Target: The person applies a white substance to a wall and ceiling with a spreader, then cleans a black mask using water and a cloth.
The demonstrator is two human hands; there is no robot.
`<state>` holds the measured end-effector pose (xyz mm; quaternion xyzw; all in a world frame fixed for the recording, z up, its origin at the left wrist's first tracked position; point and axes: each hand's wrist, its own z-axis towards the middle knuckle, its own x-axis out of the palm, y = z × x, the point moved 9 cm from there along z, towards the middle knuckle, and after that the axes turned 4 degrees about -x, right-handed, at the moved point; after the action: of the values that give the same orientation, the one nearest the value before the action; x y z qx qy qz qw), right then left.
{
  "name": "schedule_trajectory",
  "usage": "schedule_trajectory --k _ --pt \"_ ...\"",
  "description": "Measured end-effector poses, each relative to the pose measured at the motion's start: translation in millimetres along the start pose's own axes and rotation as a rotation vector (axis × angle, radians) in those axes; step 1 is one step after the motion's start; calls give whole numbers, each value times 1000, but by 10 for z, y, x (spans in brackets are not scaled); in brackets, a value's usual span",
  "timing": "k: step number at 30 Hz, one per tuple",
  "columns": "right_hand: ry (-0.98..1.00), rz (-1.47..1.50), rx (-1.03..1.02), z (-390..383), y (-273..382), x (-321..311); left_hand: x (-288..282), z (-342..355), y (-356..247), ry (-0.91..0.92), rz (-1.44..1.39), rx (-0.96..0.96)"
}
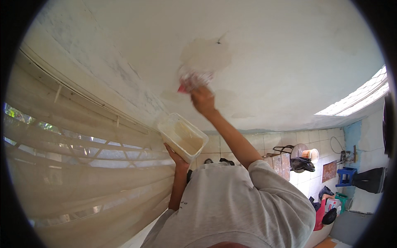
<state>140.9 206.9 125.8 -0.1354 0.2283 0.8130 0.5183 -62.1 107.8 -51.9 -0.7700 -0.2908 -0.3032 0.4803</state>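
Observation:
My left hand (177, 158) supports a white rectangular tub (170, 140) from beneath, its fingers curled round the side. Pale beige, wet-looking material lies inside the tub. Up and to the right, my right hand (203, 100) is closed on a crumpled-looking red-and-white thing (194, 81), blurred by motion; its exact kind does not show. That thing is at the pale wall (281, 62), just below a darker damp-looking patch (202, 53). A small dark hole or mark (219, 41) shows in the patch.
Sheer beige curtains (95, 173) hang close on my left. Behind to the right are a round stool (298, 152) bearing a bucket (311, 155) and black bag, a blue stool (346, 176), and a seated person in red (319, 217). A bright grille window (355, 97) is at far right.

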Motion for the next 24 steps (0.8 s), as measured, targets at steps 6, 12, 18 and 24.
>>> schedule_trajectory --k 6,12,18,24 --pt "342 307 162 -384 281 243 -105 -49 -63 -14 -33 1" --pt "-455 16 -72 782 274 -1612 -137 -135 -96 3 -92 -18" --pt "-138 -55 -37 588 -9 -554 -66 -68 -31 27 -89 -13" --pt "353 155 -42 -307 335 121 -214 -63 2 66 -66 -30"
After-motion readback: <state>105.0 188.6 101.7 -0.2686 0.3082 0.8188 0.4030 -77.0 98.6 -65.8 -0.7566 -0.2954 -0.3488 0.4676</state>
